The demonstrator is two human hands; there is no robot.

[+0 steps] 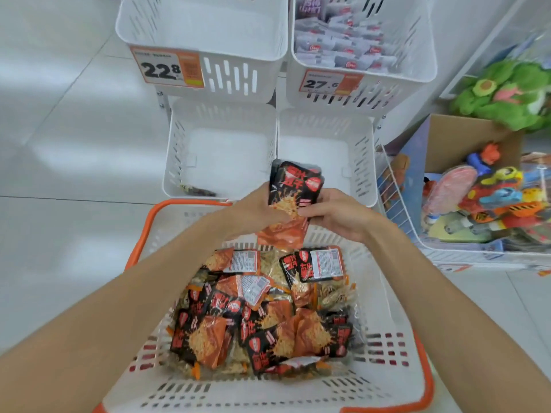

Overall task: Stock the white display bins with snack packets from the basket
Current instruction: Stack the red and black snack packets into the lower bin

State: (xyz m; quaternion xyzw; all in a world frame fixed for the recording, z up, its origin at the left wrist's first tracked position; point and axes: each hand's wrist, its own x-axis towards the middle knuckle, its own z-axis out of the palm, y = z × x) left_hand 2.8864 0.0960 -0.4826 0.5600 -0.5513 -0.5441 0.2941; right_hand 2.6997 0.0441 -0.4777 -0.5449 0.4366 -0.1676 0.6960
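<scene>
Two hands, left (pixel 259 210) and right (pixel 334 213), grip upright packets (pixel 293 189) above the basket (pixel 384 347). Empty bins (pixel 357 162) lie just beyond.

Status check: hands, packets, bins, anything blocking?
Left hand and right hand share a grip on a stack of black-and-orange snack packets, above the orange-rimmed white basket. Lower white slotted bins nearly empty. Nothing blocking.
</scene>
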